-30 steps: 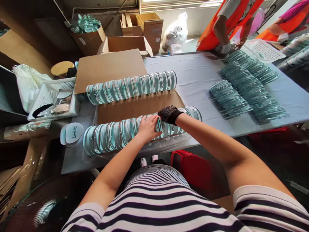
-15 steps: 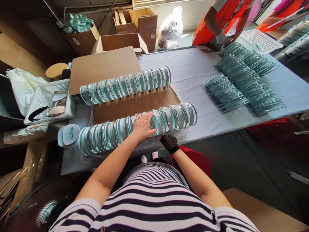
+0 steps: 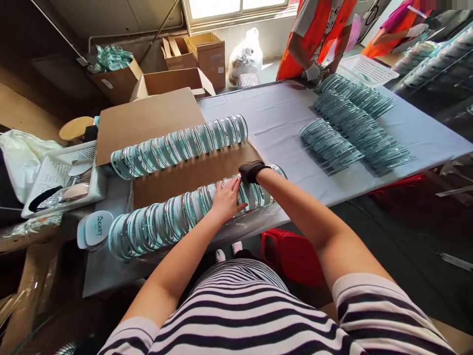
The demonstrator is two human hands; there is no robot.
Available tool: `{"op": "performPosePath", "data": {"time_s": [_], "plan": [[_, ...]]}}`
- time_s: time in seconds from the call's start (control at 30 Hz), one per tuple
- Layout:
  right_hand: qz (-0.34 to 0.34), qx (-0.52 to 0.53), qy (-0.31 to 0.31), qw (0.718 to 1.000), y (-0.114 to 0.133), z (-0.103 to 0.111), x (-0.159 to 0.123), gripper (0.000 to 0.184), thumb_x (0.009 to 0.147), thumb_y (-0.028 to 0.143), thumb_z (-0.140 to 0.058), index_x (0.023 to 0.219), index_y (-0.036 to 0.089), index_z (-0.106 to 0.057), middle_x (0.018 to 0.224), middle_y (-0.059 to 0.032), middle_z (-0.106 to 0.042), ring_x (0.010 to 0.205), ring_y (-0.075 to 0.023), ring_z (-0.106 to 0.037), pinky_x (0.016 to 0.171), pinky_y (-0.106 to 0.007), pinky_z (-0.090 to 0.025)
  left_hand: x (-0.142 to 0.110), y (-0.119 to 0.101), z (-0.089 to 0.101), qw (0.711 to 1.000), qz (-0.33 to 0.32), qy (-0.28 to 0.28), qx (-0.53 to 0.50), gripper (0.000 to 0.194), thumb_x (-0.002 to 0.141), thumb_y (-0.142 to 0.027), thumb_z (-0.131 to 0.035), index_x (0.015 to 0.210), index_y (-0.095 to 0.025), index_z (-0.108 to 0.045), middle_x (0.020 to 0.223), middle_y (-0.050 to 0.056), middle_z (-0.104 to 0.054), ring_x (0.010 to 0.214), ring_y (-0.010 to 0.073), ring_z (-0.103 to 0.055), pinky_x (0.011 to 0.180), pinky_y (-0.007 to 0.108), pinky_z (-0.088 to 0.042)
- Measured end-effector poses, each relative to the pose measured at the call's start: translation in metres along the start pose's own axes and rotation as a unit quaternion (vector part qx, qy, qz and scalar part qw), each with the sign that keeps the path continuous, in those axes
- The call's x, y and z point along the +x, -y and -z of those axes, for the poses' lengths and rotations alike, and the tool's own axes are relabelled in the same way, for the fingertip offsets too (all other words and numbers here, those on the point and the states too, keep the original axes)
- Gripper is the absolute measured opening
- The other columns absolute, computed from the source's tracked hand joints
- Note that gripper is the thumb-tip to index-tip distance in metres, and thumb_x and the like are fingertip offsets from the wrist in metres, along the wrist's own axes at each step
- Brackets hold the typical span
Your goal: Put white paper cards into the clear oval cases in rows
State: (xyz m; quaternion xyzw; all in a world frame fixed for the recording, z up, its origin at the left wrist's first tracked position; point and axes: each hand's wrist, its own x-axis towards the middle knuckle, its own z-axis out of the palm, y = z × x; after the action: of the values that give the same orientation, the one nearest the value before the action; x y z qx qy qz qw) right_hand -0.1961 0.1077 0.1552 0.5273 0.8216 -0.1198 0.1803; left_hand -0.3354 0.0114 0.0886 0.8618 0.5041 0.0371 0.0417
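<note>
Lying on edge along the near rim of the white-clothed desk (image 3: 281, 123), the long row of round, clear blue-tinted glass discs (image 3: 166, 219) rests partly on a brown cardboard sheet (image 3: 192, 170), a second such row (image 3: 177, 145) behind it. The bare left hand (image 3: 226, 198) presses flat, fingers spread, on the row's middle; just right, the black-gloved right hand (image 3: 251, 171) curls over its top, grip unclear. The discs look stiff, slick, heavy and breakable, best squeezed endwise.

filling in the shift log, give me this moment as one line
left hand: flat on near row of glass discs | right hand: gloved, on same row | far row: untouched
</note>
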Motion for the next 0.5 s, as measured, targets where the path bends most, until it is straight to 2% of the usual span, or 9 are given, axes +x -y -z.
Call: {"op": "performPosePath", "data": {"time_s": [0.1,0.17,0.27,0.37,0.43,0.5], "plan": [[0.041,-0.02,0.08,0.996,0.01,0.01,0.019,0.03,0.085,0.02,-0.055,0.094,-0.004,-0.071,0.086,-0.0164,-0.071,0.088,-0.022,-0.066,0.084,-0.032,-0.047,0.0,0.003,-0.004,1.0,-0.002,-0.009,0.003,0.083,0.087,-0.057,-0.052,0.152,-0.01,-0.029,0.158,0.013,-0.03,0.145,0.0272,-0.029,0.121,0.051,-0.015],[0.055,-0.024,0.056,0.997,0.01,0.007,0.017,0.034,0.089,0.019,-0.046,0.094,-0.005,-0.07,0.086,-0.0167,-0.07,0.092,-0.0224,-0.066,0.085,-0.034,-0.046,-0.001,0.004,-0.005,1.0,0.001,-0.011,0.002,0.084,0.087,-0.057,-0.052,0.152,-0.01,-0.029,0.158,0.014,-0.03,0.145,0.0272,-0.029,0.121,0.05,-0.015],[0.061,-0.005,-0.028,0.998,0.001,-0.008,-0.002,0.028,0.086,0.023,-0.056,0.103,0.008,-0.071,0.098,-0.0175,-0.071,0.095,-0.0264,-0.067,0.083,-0.035,-0.048,-0.002,0.002,-0.004,1.0,0.009,-0.008,-0.004,0.086,0.085,-0.056,-0.055,0.152,-0.011,-0.027,0.157,0.014,-0.031,0.145,0.0273,-0.029,0.122,0.05,-0.015],[0.025,0.053,-0.119,0.991,-0.008,-0.043,-0.034,0.026,0.085,0.026,-0.055,0.102,0.014,-0.07,0.097,-0.0142,-0.071,0.091,-0.0251,-0.067,0.077,-0.03,-0.048,-0.001,0.001,-0.002,1.0,0.009,-0.006,-0.005,0.083,0.086,-0.055,-0.055,0.152,-0.012,-0.029,0.157,0.013,-0.032,0.145,0.0269,-0.028,0.122,0.05,-0.015],[-0.005,0.079,-0.166,0.983,-0.007,-0.078,-0.056,0.027,0.087,0.029,-0.051,0.099,0.014,-0.07,0.094,-0.0127,-0.071,0.089,-0.0245,-0.067,0.075,-0.03,-0.047,-0.002,0.0,-0.001,1.0,0.004,-0.008,-0.001,0.083,0.086,-0.055,-0.055,0.151,-0.01,-0.03,0.157,0.013,-0.032,0.145,0.0268,-0.029,0.121,0.051,-0.016],[-0.028,0.099,-0.187,0.977,-0.002,-0.119,-0.072,0.03,0.091,0.033,-0.047,0.097,0.015,-0.07,0.092,-0.012,-0.071,0.087,-0.0239,-0.067,0.074,-0.03,-0.047,-0.001,0.0,-0.001,1.0,0.004,-0.01,0.002,0.083,0.087,-0.056,-0.054,0.151,-0.009,-0.03,0.156,0.013,-0.033,0.144,0.0268,-0.03,0.121,0.051,-0.017]]}}
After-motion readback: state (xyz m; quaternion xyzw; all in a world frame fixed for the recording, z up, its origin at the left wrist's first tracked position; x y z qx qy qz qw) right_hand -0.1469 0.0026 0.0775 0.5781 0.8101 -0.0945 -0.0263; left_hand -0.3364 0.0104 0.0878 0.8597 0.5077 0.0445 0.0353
